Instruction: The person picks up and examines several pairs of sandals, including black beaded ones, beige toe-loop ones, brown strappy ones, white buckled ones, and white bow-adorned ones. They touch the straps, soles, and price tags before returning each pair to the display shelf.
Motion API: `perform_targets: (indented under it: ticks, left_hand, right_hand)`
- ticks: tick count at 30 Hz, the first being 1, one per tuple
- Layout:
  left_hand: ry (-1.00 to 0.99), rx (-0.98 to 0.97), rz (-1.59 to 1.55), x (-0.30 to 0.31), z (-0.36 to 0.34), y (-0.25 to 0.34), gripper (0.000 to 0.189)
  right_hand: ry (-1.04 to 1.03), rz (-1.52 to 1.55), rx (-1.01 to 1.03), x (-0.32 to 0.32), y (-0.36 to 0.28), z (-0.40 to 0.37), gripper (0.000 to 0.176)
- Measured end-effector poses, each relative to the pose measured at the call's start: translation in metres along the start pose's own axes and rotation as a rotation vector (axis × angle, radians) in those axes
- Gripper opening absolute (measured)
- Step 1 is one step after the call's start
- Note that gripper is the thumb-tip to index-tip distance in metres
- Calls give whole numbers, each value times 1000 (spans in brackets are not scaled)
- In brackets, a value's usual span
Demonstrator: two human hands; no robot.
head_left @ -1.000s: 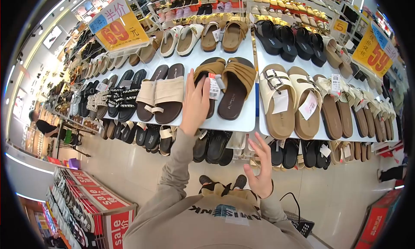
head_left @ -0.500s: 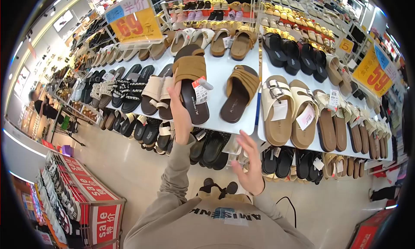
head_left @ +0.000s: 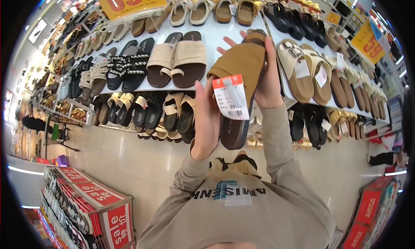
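A brown slide sandal (head_left: 242,59) with a wide strap and dark sole is held up in front of me, its heel end toward me. A white and red price tag (head_left: 232,97) hangs over its footbed. My right hand (head_left: 270,82) is closed round the sandal from behind, thumb along the right edge and fingertips showing past the left side. My left hand (head_left: 206,113) grips the left side near the strap opening, its thumb pointing up and its other fingers partly hidden behind the tag and sandal.
The white display shelf (head_left: 173,26) ahead bears cream toe-loop sandals (head_left: 189,54) on the left and cream buckled sandals (head_left: 298,71) on the right. More sandals line a lower shelf. A red sale stand (head_left: 101,197) is at lower left, and a yellow price sign (head_left: 132,2) stands above.
The brown sandal has come off the shelf area toward me and to the right. My right hand, earlier free, has closed round it. The view has tilted down.
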State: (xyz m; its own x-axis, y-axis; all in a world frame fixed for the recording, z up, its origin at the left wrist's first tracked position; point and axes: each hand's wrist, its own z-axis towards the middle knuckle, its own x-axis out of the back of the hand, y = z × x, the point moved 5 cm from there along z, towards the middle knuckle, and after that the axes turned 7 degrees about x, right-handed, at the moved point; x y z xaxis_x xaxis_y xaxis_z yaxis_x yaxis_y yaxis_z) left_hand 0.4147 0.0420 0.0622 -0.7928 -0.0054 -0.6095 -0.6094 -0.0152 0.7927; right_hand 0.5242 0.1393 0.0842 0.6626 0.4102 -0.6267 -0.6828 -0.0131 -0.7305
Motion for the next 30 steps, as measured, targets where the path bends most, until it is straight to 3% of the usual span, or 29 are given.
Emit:
perform_targets:
  ticks: [6, 11, 12, 17, 20, 26, 30]
  left_hand:
    - [-136, -70, 195, 12, -18, 2, 72]
    - [-94, -306, 542, 16, -38, 5, 63]
    - [-149, -492, 560, 9, -39, 8, 70]
    - [-91, -340, 497, 7, -41, -5, 92]
    - [-92, -417, 642, 11, -45, -4, 94]
    - [-78, -388, 642, 25, -49, -8, 85]
    - [-55, -512, 795, 29, -55, 3, 76]
  right_hand:
    - [120, 286, 21, -16, 28, -2, 68]
    - [267, 388, 72, -10, 31, 0, 62]
    - [308, 365, 108, -6, 29, -1, 63]
    - [282, 338, 161, -4, 24, -10, 61]
    - [300, 322, 120, -13, 27, -16, 64]
    - [222, 169, 131, -14, 29, -10, 64]
    - [98, 105, 14, -14, 22, -10, 65]
